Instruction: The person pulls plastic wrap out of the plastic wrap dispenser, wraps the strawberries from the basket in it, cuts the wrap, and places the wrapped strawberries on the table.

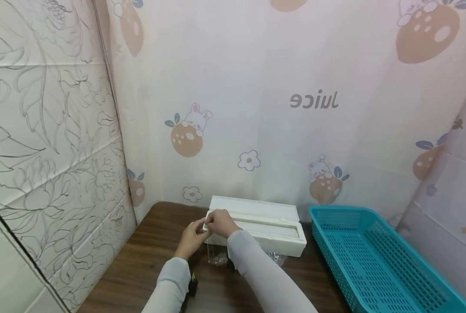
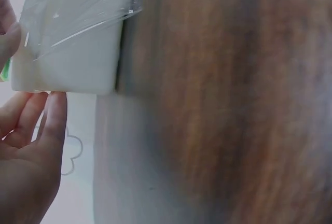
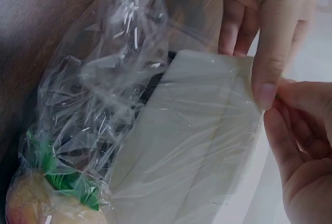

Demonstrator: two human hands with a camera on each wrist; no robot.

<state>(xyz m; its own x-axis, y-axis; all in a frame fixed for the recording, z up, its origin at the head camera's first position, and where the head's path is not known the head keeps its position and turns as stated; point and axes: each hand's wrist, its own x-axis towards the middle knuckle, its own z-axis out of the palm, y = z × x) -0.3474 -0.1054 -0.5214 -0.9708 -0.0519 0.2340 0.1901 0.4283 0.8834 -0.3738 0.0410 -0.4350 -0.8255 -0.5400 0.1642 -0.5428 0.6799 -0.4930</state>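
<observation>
A long white box (image 1: 264,241) with its lid (image 1: 256,208) raised lies at the back of the table. Clear plastic film (image 3: 181,120) stretches over it and hangs crumpled at its front. My left hand (image 1: 191,239) grips the box's left end, its thumb (image 3: 267,86) at the corner in the right wrist view. Close beside that thumb, my right hand (image 1: 222,222) pinches the edge of the film, though its fingertips partly hide the spot. Under the film in the right wrist view lies a round, peach-coloured fruit-like thing (image 3: 52,203) with a green part (image 3: 78,190).
A teal plastic basket (image 1: 373,252) with slotted walls stands on the right of the brown wooden table (image 1: 139,256). Behind the table hangs a printed curtain (image 1: 256,108). Another curtain (image 1: 53,152), with line-drawn flowers, hangs on the left.
</observation>
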